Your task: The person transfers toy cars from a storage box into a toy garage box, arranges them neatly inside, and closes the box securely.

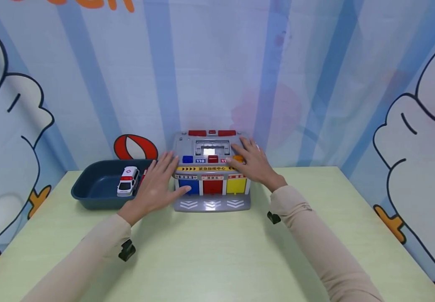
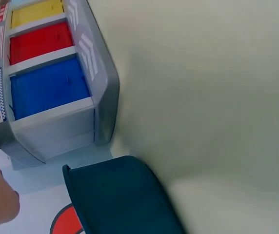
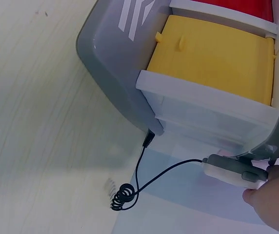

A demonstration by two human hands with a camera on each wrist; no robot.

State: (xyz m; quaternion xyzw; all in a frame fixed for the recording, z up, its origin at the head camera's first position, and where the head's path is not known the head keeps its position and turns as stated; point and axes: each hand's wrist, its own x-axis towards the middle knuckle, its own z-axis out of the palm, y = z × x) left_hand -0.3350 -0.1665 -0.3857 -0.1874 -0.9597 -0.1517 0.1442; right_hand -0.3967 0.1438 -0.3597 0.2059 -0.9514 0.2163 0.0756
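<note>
A grey toy rescue station (image 1: pixel 212 205) with blue, red and yellow garage doors stands at the table's back edge. My left hand (image 1: pixel 153 186) lies along its left side, fingers straight and thumb stretched toward the blue door (image 2: pixel 51 90). On the right part of the roof my right hand (image 1: pixel 257 165) rests with its fingers spread out. In the right wrist view, a small grey-and-white handset (image 3: pixel 233 171) on a coiled black cord (image 3: pixel 125 194) hangs at the station's right side, close to my right hand. The yellow door (image 3: pixel 215 58) is down.
Left of the station sits a dark teal tray (image 1: pixel 97 199). A white toy ambulance (image 1: pixel 128 181) is in it, beside a red toy (image 1: pixel 143 176) mostly hidden by my left hand. Behind the pale table (image 1: pixel 217 260) hangs a blue-striped cloth (image 1: pixel 217 63).
</note>
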